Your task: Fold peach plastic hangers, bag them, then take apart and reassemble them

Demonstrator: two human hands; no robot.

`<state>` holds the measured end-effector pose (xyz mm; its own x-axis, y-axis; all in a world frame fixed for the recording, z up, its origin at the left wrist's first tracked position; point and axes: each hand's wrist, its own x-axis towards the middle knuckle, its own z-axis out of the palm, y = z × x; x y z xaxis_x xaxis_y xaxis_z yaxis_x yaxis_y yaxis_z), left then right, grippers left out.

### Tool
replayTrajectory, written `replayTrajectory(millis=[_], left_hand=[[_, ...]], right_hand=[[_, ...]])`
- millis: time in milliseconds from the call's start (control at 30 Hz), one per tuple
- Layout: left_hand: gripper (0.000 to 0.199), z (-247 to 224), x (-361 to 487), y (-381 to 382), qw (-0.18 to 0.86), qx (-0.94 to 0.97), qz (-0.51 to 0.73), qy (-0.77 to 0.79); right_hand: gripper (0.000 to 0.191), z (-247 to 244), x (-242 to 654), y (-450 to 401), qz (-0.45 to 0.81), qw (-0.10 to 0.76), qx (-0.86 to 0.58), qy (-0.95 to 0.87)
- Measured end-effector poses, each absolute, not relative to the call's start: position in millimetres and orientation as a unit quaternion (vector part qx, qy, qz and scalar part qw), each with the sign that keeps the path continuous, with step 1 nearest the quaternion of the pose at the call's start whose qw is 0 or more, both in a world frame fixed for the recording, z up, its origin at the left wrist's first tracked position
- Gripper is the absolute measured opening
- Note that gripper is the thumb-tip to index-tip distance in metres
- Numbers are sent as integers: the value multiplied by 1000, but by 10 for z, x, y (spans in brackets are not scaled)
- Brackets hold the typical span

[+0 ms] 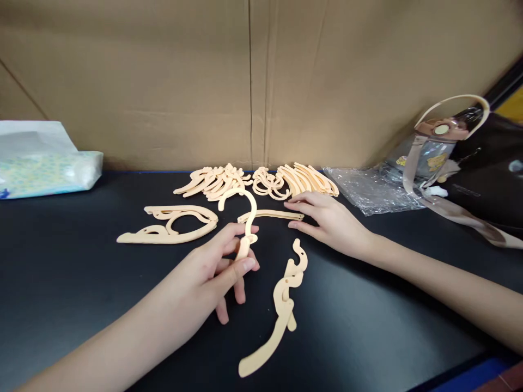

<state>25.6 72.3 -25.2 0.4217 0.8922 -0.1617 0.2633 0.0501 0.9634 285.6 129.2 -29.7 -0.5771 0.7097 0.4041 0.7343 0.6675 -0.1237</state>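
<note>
My left hand (229, 267) is closed around the lower stem of a cream plastic hanger hook (252, 209), its curved top standing upright above my fingers. Beyond it, my right hand (322, 218) has its thumb and fingers at the right end of a slim curved hanger arm (272, 213). That arm's left end is partly hidden behind my left hand and the hook. A jointed hanger piece (281, 305), with a long arm and notched parts, lies in front of my hands. Left of them rests a folded hanger (174, 226).
Along the back of the black table (73, 283) lie piles of hanger arms (306, 178), hooks (268, 182) and notched pieces (220, 179). A tissue pack (49, 169) sits at left. Clear plastic wrap (363, 188) and a strapped bottle (433, 152) are at right. Cardboard (163, 81) stands behind.
</note>
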Motion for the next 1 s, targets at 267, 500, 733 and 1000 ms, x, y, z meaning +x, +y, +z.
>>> replayTrajectory(millis=[267, 500, 733, 1000], left_hand=[[30, -217, 194, 805, 588, 576, 321, 468], [29, -234, 181, 778, 578, 568, 343, 474], [39, -189, 179, 774, 590, 565, 320, 480], [33, -134, 244, 760, 594, 566, 309, 481]], right_hand=[[24, -166, 2832, 1166, 103, 234, -433, -864], [37, -122, 2877, 1115, 266, 248, -438, -822], [40, -149, 2841, 1100, 324, 237, -443, -802], [39, -138, 2763, 987, 196, 215, -412, -863]])
